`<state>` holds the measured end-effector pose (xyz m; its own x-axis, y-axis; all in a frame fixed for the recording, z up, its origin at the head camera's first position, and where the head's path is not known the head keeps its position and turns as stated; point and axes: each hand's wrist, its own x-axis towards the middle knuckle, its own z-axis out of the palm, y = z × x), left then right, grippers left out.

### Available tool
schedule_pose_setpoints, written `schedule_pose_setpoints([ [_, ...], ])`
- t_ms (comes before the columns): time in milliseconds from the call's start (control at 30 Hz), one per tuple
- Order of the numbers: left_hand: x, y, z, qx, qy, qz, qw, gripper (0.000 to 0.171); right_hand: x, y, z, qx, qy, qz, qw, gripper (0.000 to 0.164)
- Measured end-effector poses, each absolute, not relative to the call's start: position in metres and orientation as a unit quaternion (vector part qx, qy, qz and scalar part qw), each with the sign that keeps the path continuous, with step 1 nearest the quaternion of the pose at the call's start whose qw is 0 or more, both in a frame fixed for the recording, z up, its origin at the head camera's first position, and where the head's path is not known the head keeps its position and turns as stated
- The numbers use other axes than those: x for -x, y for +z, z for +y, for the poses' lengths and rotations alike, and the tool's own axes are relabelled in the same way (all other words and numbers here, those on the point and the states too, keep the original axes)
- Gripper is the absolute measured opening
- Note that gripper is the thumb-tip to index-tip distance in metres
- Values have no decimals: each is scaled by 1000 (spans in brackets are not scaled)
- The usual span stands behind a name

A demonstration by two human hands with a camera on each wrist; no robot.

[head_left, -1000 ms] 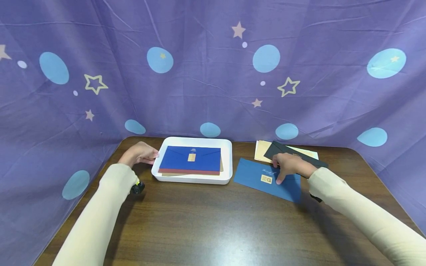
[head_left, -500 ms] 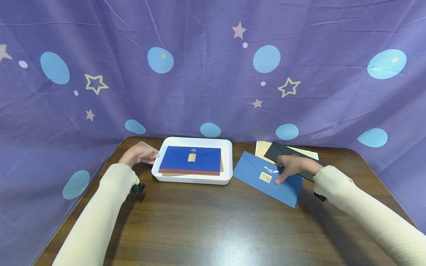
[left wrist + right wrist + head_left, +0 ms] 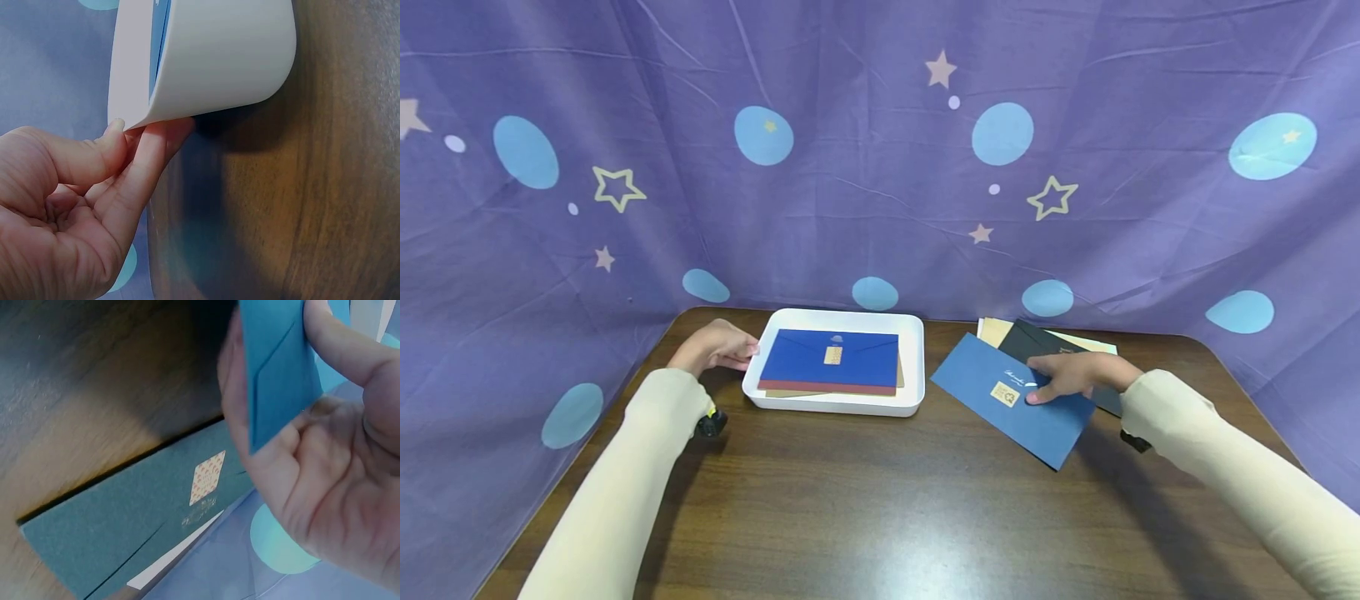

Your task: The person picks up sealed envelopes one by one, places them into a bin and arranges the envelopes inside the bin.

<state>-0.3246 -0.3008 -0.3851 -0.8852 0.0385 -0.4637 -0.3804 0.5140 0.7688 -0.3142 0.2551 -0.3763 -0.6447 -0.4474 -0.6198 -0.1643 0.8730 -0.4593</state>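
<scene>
My left hand [image 3: 718,343] pinches the left rim of a white tray [image 3: 912,358]; in the left wrist view the thumb lies over the rim and the fingers are under it. Inside the tray lies a dark blue envelope [image 3: 805,358] with a gold sticker, on top of red and tan ones. My right hand [image 3: 1071,375] grips a lighter blue envelope [image 3: 977,367], thumb on its face and fingers behind, in the right wrist view too. That envelope slants, its near corner toward the table's front. Behind it lies a dark green-black envelope [image 3: 137,506] with a patterned sticker.
Cream and white envelopes [image 3: 992,331] lie under the dark one at the table's back right. A purple curtain [image 3: 865,217] with stars and dots hangs right behind the brown wooden table [image 3: 850,500].
My right hand has taken up the lighter blue envelope, turned it clockwise and drawn it slightly right, off part of the dark one. The left hand and tray stay put.
</scene>
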Motion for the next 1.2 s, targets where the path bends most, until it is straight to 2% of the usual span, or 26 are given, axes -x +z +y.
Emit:
schedule_pose_setpoints([
  [100,325,-385,-301,101,483,842,217,45,314,-375,257,143,-196,871,427,71],
  [167,324,-385,-301,100,483,843,216,44,313,-375,258,125,-201,860,452,81],
  [233,324,-385,-300,100,484,842,216,44,314,-376,260,114,-211,849,471,83],
  [333,324,-385,-300,101,485,841,216,45,316,-378,263,123,-238,837,477,74],
  [433,324,-385,-301,103,485,841,217,45,320,-380,266,136,-282,827,467,51],
  [467,324,-385,-301,103,485,841,217,45,321,-379,268,141,-295,825,461,50],
  [700,324,-385,-301,101,483,842,217,44,328,-372,280,140,-351,798,469,77],
  [933,325,-383,-300,104,482,843,216,43,330,-364,284,140,-360,770,509,78],
  [1033,325,-382,-300,105,478,845,215,43,331,-364,284,139,-367,771,501,69],
  [1200,324,-384,-300,105,480,843,217,44,331,-364,283,153,-355,797,465,42],
])
